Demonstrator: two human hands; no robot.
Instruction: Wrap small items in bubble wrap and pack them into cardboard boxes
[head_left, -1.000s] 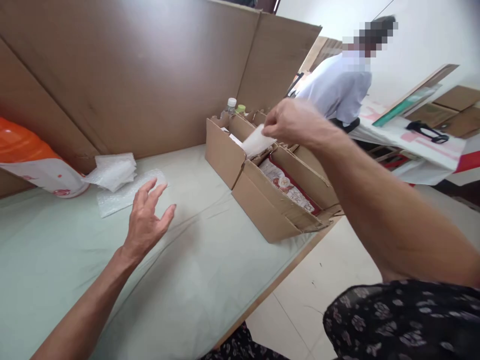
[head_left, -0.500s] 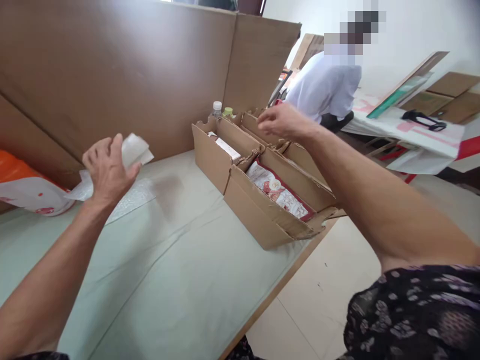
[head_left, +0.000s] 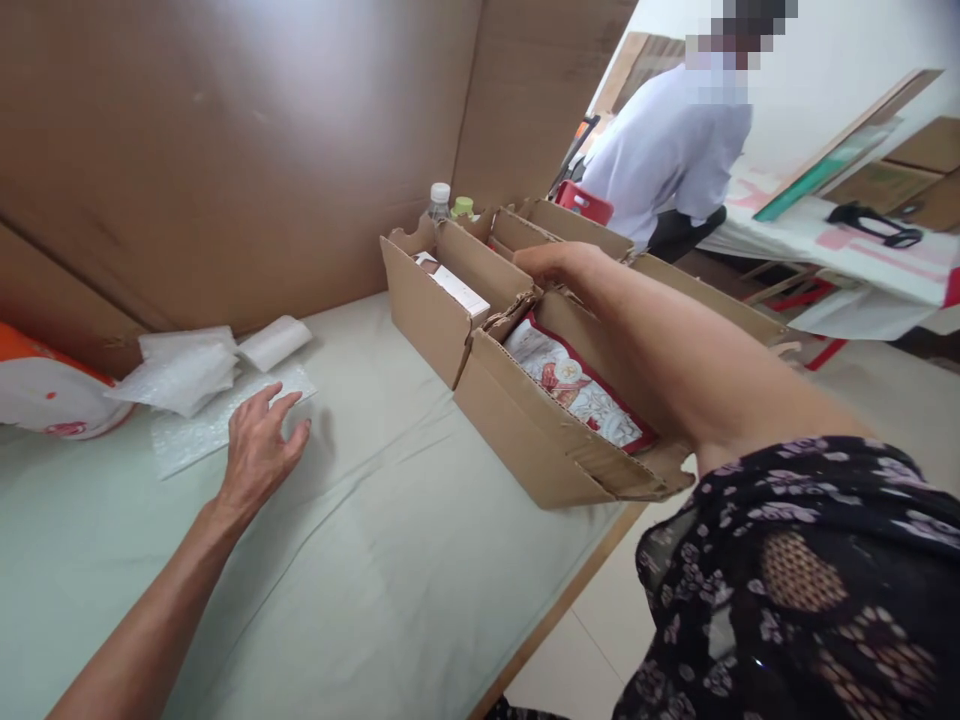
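Observation:
My left hand (head_left: 262, 440) hovers over the table with its fingers spread, holding nothing. Just beyond it lie bubble wrap pouches (head_left: 184, 370), a small folded white pouch (head_left: 276, 343) and a flat bubble wrap sheet (head_left: 176, 445). My right hand (head_left: 559, 262) reaches down into a rear cardboard box (head_left: 517, 230); its fingers are hidden by the hand and the box walls. Under my right forearm stands a front cardboard box (head_left: 517, 430) with a red-edged printed packet (head_left: 574, 380) inside. Left of that, another cardboard box (head_left: 427, 325) holds a white carton (head_left: 454, 287).
A tall cardboard panel (head_left: 300, 150) walls off the table's back. Bottles (head_left: 439, 200) stand behind the boxes. An orange and white bag (head_left: 52, 390) lies at the left. Beyond the boxes, a person in a white shirt (head_left: 667, 150) sits near a second table (head_left: 862, 260).
My left hand has let go of the folded white pouch, which now lies by the bubble wrap, and has drawn back toward me. My right hand has lowered into the rear box.

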